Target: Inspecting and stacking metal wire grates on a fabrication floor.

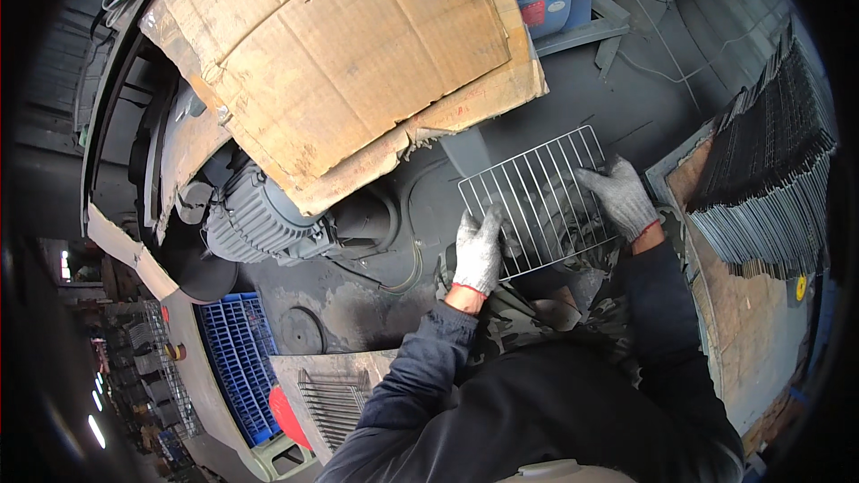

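A rectangular wire rack (535, 201) with thin parallel metal bars is held tilted over my lap. My left hand (479, 249), in a grey work glove with a red cuff, grips its left side with the thumb over the frame. On the opposite side, my right hand (619, 199), gloved the same way, is closed on the right edge; its fingers are partly hidden behind the rack. Through the bars show camouflage trousers and the dark floor.
A tall stack of wire racks (761, 179) stands on a board at right. Cardboard sheets (349, 45) cover a machine ahead, above a grey electric motor (264, 219). More racks (333, 404) lie at lower left beside a blue plastic crate (237, 362).
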`<state>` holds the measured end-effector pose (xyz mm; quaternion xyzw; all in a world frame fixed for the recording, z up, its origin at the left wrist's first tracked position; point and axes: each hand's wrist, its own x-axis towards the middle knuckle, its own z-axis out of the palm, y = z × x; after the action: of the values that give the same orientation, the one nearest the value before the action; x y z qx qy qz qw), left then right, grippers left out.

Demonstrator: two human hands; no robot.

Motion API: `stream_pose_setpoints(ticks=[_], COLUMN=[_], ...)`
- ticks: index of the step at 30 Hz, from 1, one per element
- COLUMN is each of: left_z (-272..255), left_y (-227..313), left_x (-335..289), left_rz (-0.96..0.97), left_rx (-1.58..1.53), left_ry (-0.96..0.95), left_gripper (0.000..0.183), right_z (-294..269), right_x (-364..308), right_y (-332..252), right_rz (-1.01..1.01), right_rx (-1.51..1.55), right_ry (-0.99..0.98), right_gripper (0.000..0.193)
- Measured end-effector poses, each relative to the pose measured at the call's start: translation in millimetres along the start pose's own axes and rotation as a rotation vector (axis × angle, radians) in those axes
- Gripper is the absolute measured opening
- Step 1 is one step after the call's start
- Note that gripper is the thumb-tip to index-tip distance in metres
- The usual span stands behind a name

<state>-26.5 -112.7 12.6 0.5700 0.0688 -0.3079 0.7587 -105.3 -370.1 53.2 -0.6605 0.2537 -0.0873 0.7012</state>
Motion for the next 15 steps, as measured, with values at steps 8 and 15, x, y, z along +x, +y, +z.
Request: stream_pose_setpoints(ticks=[8, 15], left_z=[-129, -52], left_y=[36, 64], left_x=[-10, 12], left_rz=[-0.164, -0.293], left_rx=[0.018, -0.079], left_ry=[0.141, -0.131], left_gripper=[0.024, 0.025], right_z=[81, 15], right_x=[29, 5], right_y=[82, -34], right_rz=[-0.198, 0.234], right_rx=[-0.158, 0.162], right_ry=[-0.420, -0.240], right_gripper=[0.025, 0.027])
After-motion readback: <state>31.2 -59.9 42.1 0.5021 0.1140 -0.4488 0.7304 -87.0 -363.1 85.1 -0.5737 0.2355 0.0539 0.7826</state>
